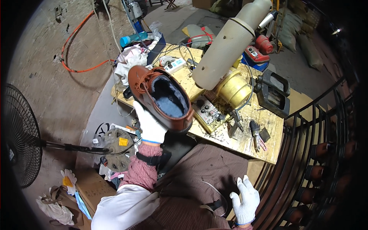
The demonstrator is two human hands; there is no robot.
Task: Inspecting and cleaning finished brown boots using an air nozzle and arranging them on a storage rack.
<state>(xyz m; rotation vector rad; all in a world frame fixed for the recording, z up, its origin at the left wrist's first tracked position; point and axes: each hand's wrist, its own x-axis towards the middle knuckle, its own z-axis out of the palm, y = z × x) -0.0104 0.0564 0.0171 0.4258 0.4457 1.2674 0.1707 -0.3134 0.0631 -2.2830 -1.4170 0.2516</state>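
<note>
My left hand [150, 123], in a white knit glove, grips a brown leather shoe [179, 122] from below and its near side. The shoe is held up in front of the wooden table's left end, its opening facing me and a bluish-grey fleecy lining showing inside. Its laced front points to the upper left. My fingers are partly hidden beneath the shoe. Over to the lower right, my right hand [245, 200] wears a similar white glove. Its fingers are apart, and nothing is in it; it hovers beside my brown-clad lap [207, 168].
A thick beige cylinder [226, 48] slants above the wooden table [264, 151], with a yellow round housing [234, 89] and control box [207, 111] below. Pliers [258, 138] and black metal trays [274, 94] lie rightward. A shoe rack [299, 153] stands right, a fan [21, 136] left.
</note>
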